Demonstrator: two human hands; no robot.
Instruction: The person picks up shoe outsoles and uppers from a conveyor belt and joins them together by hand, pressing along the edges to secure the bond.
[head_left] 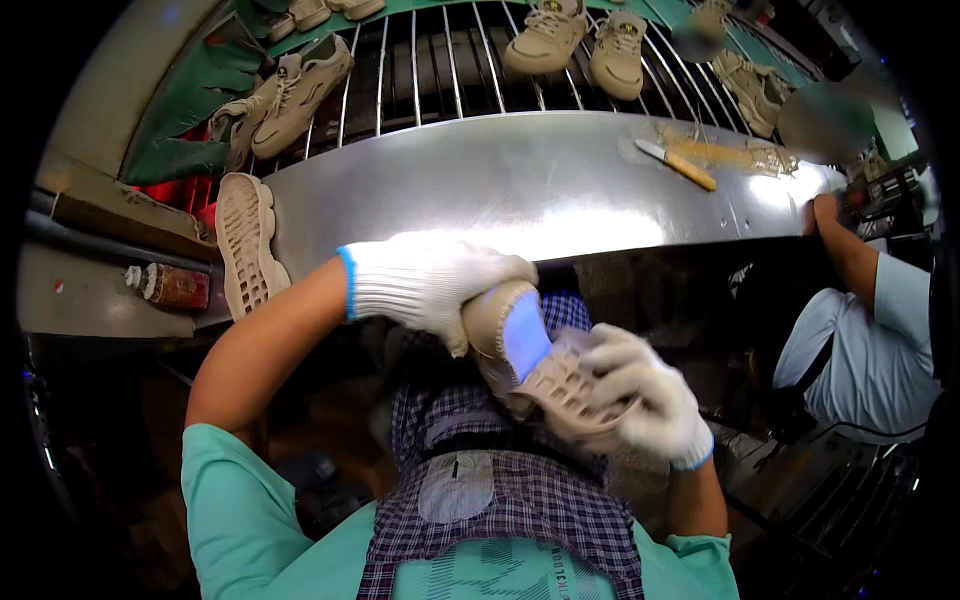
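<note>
In a white knitted glove with a blue cuff, my left hand (pixel 435 285) grips a beige shoe upper (pixel 488 322) above my lap. The underside of the upper faces me and shows a bluish-white bottom. My right hand (pixel 645 390), gloved the same way and slightly blurred, holds a beige rubber shoe sole (pixel 570 395) with a grid of square hollows. One end of the sole meets the upper; the rest angles away from it. Part of the upper is hidden behind the sole and the left glove.
A steel ledge (pixel 430 190) lies ahead, with a wooden-handled knife (pixel 680 165) at its right. Another loose sole (pixel 245 240) leans at its left end, near a red bottle (pixel 175 285). Beige shoes (pixel 545 40) stand on metal bars (pixel 415 70) beyond. A co-worker's arm (pixel 850 245) reaches in at right.
</note>
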